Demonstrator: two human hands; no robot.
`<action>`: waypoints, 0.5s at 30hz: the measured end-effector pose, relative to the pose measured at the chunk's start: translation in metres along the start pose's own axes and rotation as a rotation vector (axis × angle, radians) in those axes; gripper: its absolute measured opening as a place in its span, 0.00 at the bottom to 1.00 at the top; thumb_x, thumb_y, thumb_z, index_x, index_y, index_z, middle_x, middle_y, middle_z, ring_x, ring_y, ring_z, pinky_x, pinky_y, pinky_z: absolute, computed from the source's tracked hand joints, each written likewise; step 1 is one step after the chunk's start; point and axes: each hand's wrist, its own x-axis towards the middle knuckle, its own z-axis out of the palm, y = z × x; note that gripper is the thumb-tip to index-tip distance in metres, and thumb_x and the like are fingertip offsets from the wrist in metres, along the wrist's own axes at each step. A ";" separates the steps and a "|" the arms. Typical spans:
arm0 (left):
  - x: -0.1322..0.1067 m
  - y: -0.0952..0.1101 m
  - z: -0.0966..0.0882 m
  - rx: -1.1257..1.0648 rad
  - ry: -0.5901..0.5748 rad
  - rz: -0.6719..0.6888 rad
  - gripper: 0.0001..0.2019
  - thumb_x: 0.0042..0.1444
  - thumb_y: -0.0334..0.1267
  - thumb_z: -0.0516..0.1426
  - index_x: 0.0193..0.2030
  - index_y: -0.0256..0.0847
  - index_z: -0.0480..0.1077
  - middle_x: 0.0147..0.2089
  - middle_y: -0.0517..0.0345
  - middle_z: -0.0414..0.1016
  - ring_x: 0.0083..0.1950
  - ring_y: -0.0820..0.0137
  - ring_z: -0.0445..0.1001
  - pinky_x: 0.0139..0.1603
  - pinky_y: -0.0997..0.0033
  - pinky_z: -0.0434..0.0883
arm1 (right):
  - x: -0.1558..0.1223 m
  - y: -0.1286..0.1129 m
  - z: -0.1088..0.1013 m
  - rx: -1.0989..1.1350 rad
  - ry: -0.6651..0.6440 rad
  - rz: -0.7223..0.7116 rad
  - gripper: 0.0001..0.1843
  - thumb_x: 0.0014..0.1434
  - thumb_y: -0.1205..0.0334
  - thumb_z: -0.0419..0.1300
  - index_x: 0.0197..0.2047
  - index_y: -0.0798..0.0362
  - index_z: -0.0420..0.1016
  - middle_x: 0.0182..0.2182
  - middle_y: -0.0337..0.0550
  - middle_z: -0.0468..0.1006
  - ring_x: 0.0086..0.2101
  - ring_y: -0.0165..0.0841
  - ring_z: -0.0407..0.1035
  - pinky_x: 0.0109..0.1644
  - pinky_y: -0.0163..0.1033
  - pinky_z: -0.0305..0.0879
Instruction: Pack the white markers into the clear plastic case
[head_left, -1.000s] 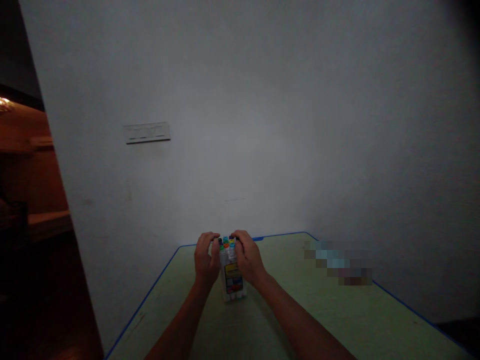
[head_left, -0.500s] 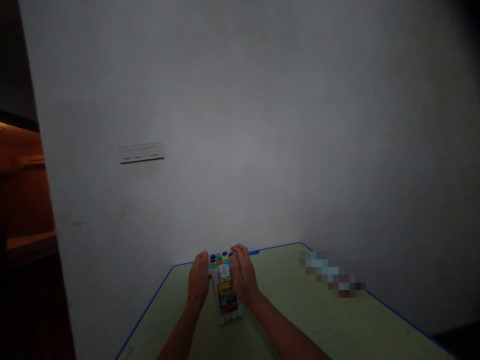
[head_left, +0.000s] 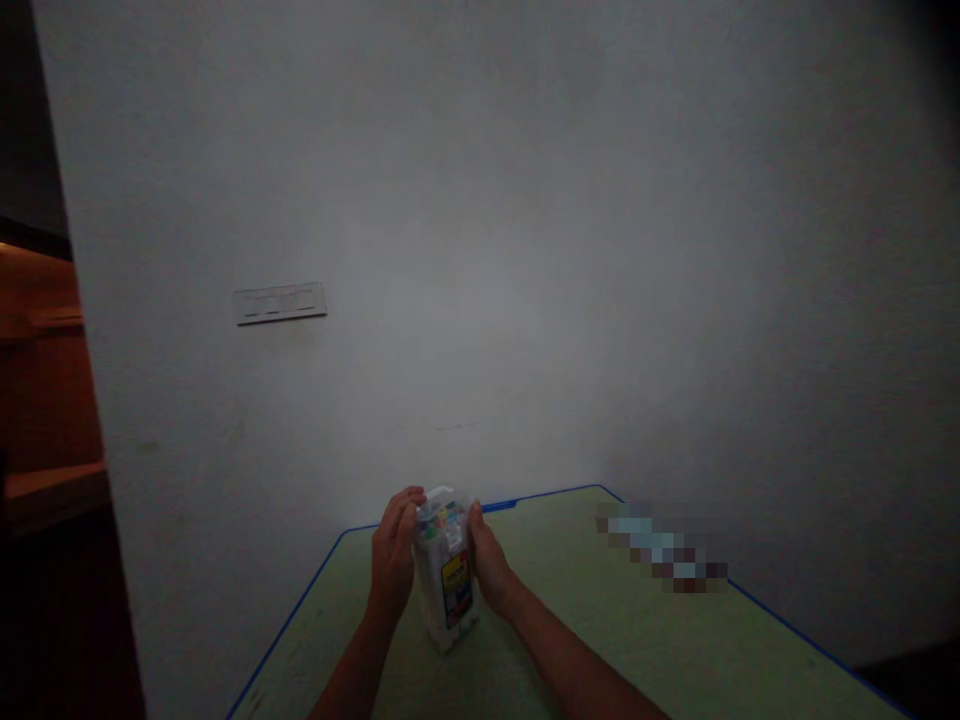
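L hand [head_left: 391,553] curled round left side of clear marker pack [head_left: 444,572], fingers wrapped near capped top; R hand [head_left: 491,560] pressed flat-ish against right side, pack squeezed between both. Pack stood slightly tilted, caps up, over near-centre of green table [head_left: 570,570], base contact w/ surface not determinable. Blurred item [head_left: 660,547] sat right of pack by table's far edge; wall plate [head_left: 280,303] was on wall beyond table, upper left.
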 end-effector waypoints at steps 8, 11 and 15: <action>0.003 0.005 -0.004 0.068 -0.087 0.099 0.14 0.56 0.42 0.46 0.36 0.39 0.69 0.45 0.50 0.67 0.50 0.64 0.65 0.52 0.60 0.62 | 0.002 -0.009 -0.001 0.072 -0.017 -0.017 0.27 0.54 0.40 0.46 0.42 0.54 0.69 0.36 0.44 0.73 0.38 0.36 0.67 0.42 0.42 0.62; 0.002 0.006 -0.006 0.136 -0.212 0.139 0.12 0.53 0.42 0.51 0.42 0.41 0.66 0.51 0.49 0.62 0.54 0.62 0.60 0.54 0.58 0.60 | 0.002 -0.013 0.002 0.078 -0.017 0.036 0.29 0.54 0.39 0.45 0.42 0.56 0.69 0.34 0.45 0.73 0.37 0.37 0.67 0.40 0.43 0.63; 0.001 0.002 -0.006 0.188 -0.323 0.133 0.24 0.45 0.40 0.59 0.49 0.41 0.57 0.57 0.45 0.51 0.58 0.58 0.55 0.54 0.55 0.60 | 0.003 -0.015 0.004 -0.034 0.083 -0.042 0.28 0.53 0.39 0.45 0.42 0.54 0.69 0.34 0.44 0.73 0.38 0.38 0.67 0.40 0.43 0.64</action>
